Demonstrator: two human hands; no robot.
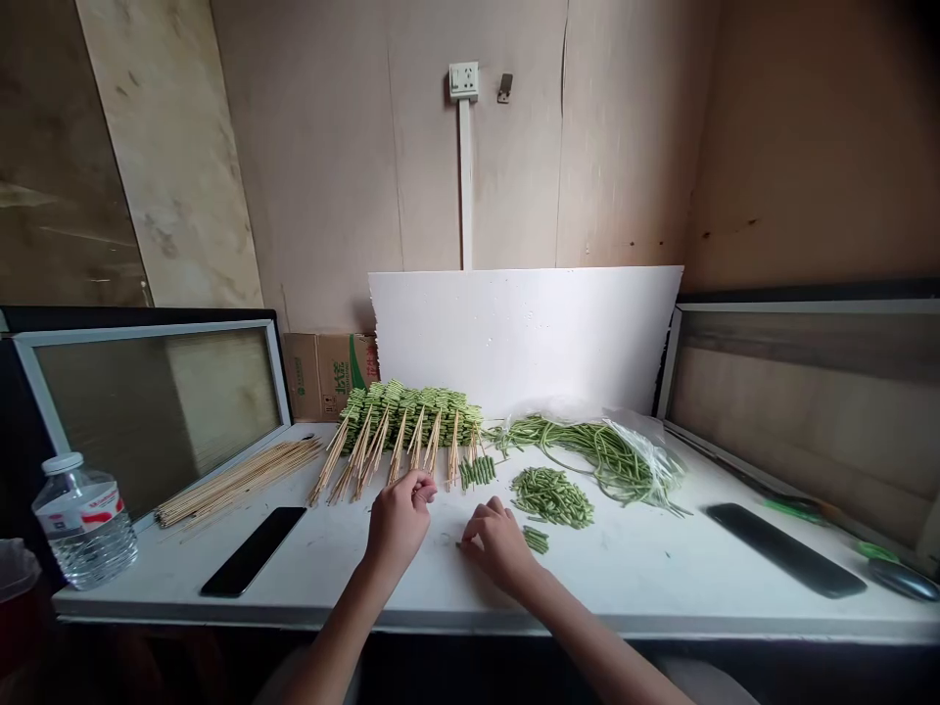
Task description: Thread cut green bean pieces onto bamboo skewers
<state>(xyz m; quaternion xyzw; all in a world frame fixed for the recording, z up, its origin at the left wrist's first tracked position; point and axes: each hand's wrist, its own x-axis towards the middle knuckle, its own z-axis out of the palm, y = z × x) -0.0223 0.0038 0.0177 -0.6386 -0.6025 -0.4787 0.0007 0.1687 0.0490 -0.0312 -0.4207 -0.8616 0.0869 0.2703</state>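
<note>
In the head view, the left hand (399, 521) is curling its fingers closed, thumb near forefinger; whether they are gripping anything, I cannot tell. The right hand (500, 544) is bending with little opening and seems to be pinching a short bean piece (460, 545) low over the tabletop (323, 578). Cut green beans (552, 496) are lying in a heap at two o'clock from the hands, a small bean row (536, 539) at three, skewered beans (411, 416) at eleven, and bamboo skewers (246, 475) at ten. Pieces are probably light, firm, slightly slippery, and snappable, suiting a gentle mid-length pinch.
</note>
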